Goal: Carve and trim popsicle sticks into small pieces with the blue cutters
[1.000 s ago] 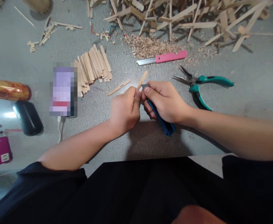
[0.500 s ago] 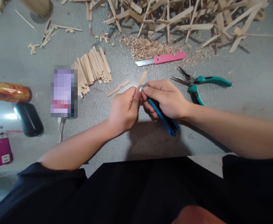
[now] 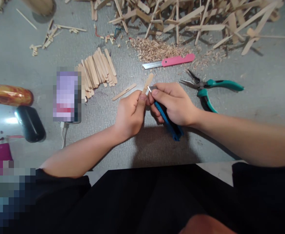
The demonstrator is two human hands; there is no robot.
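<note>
left grip [image 3: 130, 112] pinches a wooden stick [image 3: 149, 80]; right grip [image 3: 174, 102] clasps a blue cutter [image 3: 167, 120].

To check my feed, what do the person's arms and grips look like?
The left grip and right grip are ungloved hands. The left forearm and right forearm are bare, no watch or bracelet visible. The left sleeve and right sleeve are black and short.

one head-worn view, facing forward and steeply down, seemingly near above the tabletop [image 3: 96, 112]
</note>
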